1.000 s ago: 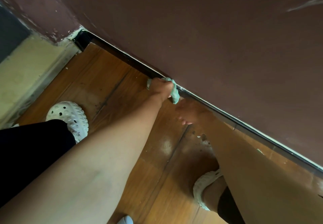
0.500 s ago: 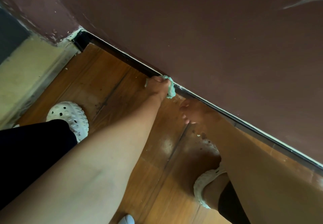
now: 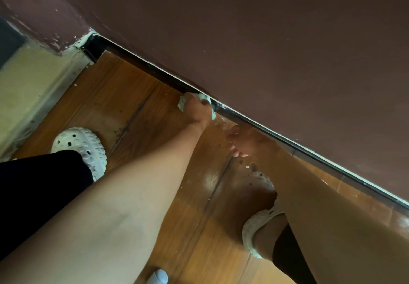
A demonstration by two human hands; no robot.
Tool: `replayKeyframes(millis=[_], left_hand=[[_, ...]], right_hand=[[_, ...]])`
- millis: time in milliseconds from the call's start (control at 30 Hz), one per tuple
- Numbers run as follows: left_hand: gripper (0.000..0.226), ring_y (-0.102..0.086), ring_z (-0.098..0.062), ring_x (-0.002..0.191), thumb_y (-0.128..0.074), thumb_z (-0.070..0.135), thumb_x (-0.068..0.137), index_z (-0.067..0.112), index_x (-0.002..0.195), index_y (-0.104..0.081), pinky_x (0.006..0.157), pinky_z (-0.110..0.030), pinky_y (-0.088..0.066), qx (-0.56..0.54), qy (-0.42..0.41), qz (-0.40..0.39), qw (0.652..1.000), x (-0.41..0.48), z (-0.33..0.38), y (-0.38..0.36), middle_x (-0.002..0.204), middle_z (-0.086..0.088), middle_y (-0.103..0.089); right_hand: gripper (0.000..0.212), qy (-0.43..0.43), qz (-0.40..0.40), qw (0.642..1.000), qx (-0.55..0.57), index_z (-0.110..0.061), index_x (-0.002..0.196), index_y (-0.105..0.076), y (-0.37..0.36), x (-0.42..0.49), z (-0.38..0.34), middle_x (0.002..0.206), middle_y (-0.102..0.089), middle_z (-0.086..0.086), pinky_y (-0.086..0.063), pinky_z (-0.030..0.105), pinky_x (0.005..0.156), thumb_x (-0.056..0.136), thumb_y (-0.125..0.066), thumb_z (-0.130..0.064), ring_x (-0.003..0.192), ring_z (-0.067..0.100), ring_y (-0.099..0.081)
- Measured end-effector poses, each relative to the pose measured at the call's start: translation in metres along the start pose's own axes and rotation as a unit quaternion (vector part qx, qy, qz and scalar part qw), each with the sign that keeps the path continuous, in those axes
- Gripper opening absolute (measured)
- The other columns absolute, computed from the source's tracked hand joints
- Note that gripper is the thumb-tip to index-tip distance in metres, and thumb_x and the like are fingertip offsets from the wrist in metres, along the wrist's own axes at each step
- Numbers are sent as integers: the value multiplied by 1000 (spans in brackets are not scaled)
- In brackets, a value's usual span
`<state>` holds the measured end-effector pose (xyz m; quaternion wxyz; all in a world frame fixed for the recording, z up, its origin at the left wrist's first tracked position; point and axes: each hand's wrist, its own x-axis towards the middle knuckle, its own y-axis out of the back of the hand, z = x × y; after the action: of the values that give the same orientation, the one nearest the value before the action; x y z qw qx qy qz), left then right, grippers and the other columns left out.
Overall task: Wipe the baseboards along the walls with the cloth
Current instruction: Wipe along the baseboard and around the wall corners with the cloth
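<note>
We see our left hand point(image 3: 198, 111) with its fingers curled round a bunched pale green cloth point(image 3: 182, 106), pressing it to the dark baseboard point(image 3: 155, 72) under the brown wall point(image 3: 287, 51). Our right hand point(image 3: 245, 138) rests on the wooden floor point(image 3: 124, 97) just beside the baseboard, fingers loosely bent and close together.

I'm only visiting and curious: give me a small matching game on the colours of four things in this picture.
Things:
1 cloth
2 wall
3 shoe
4 floor

Colours:
a orange-brown wood
b white
c pale green
d dark maroon

Pairs: 1-c, 2-d, 3-b, 4-a
</note>
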<state>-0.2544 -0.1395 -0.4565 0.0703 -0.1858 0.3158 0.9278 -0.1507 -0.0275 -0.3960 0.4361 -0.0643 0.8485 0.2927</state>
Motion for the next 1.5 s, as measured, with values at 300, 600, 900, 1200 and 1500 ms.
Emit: replayKeyframes(millis=[300, 600, 900, 1200, 1500], left_hand=[[9, -62, -26, 90, -62, 20, 89, 20, 88, -53, 74, -34, -50, 268, -247, -192, 911, -28, -26, 11, 99, -2, -62], [48, -59, -30, 119, -64, 20, 88, 35, 132, -53, 99, -43, -51, 327, -176, -149, 917, 1, -39, 32, 139, 2, -54], [58, -52, -28, 126, -64, 17, 91, 24, 146, -47, 103, -40, -49, 344, -236, -194, 888, -14, -35, 9, 151, 4, -36], [49, -49, -21, 131, -66, 17, 90, 24, 137, -56, 112, -34, -41, 246, -209, -271, 907, -28, -37, 1, 147, 8, -42], [56, -47, -26, 137, -59, 20, 94, 21, 148, -44, 114, -37, -40, 336, -141, -149, 919, -33, -53, 8, 161, 8, -24]], right_hand=[[32, -31, -21, 999, 20, 1, 112, -62, 5, 0, -4, 90, -73, 19, -53, 36, 64, 99, -44, -23, 73, 31, -66], [18, -33, -42, 999, -6, -8, 116, -57, 12, -3, 3, 94, -66, 6, -59, 40, 84, 103, -44, -11, 87, 25, -71], [11, -26, -32, 999, 10, -12, 104, -56, 9, -1, 3, 92, -67, 8, -57, 37, 76, 103, -45, -12, 73, 21, -67], [23, -35, -33, 999, 16, -7, 114, -60, -1, -6, 4, 96, -72, 12, -58, 40, 85, 102, -45, -20, 75, 22, -70], [31, -21, 8, 1000, 19, -2, 120, -62, -8, -17, 23, 105, -73, 21, -58, 47, 83, 100, -51, -22, 75, 25, -66]])
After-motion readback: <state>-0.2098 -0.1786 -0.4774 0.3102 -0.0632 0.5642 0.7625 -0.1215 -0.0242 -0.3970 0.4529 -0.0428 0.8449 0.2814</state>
